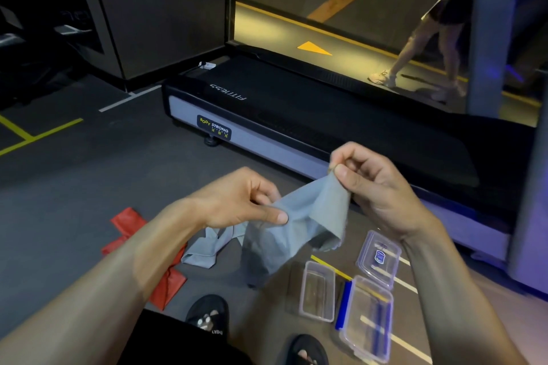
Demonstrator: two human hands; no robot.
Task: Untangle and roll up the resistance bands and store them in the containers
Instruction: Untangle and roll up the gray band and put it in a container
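Gym floor (74, 187): two bands, three containers.

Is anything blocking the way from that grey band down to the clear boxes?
Nothing visible does. Both hands, left and right, pinch the grey band above the floor; the open container lies below it, lid off.

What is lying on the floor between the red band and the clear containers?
In the head view, the grey band hangs from both hands there, its loose end on the floor between red band and containers.
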